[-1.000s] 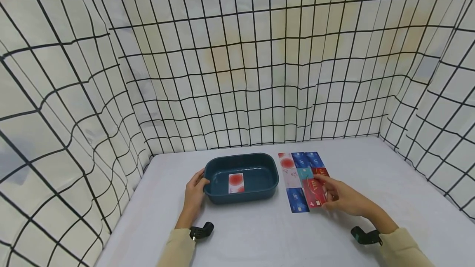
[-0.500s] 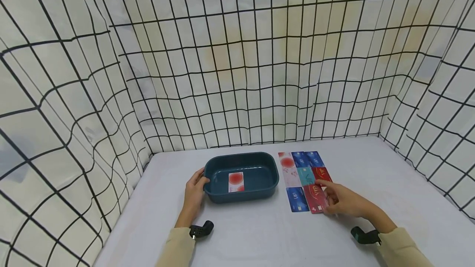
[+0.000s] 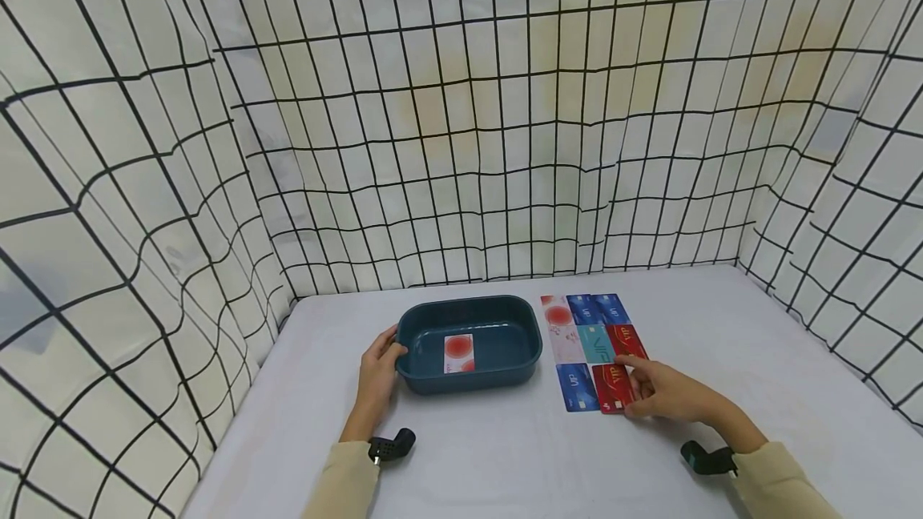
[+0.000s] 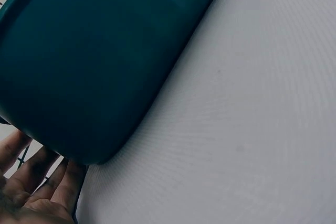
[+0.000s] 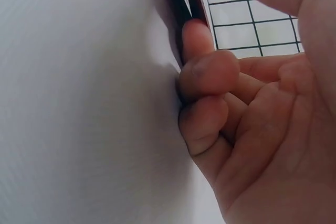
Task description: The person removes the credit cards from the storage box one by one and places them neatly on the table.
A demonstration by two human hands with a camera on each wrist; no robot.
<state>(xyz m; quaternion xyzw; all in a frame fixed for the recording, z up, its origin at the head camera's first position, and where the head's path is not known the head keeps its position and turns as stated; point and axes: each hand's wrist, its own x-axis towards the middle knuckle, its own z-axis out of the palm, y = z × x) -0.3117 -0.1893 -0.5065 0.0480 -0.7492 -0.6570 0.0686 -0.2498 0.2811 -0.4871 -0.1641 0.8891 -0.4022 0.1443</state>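
My left hand [image 3: 378, 375] grips the left end of a dark teal plastic tray [image 3: 472, 384], thumb at the rim and fingers along the outer wall. Inside the tray lies a white card with a red circle [image 3: 458, 349]. My right hand [image 3: 672, 392] pinches a red card [image 3: 611, 389] by its right side, index finger near the top corner and thumb near the bottom one. This card lies at the front right of a block of cards, beside a blue card [image 3: 578, 388]. In the right wrist view, the curled fingers [image 5: 207, 77] rest against the white tabletop.
Behind the red card are a teal card [image 3: 595, 343] and another red card [image 3: 624, 339]. Two blue cards [image 3: 583, 309] and pale pink cards [image 3: 565, 343] fill out the block. White cloth with a black grid [image 3: 505, 142] walls in the white table [image 3: 490, 455].
The red card in my right hand was tilted and overlapping its neighbours; it has shifted down and right, and now lies flat beside the blue card. My left hand and the tray stay put.
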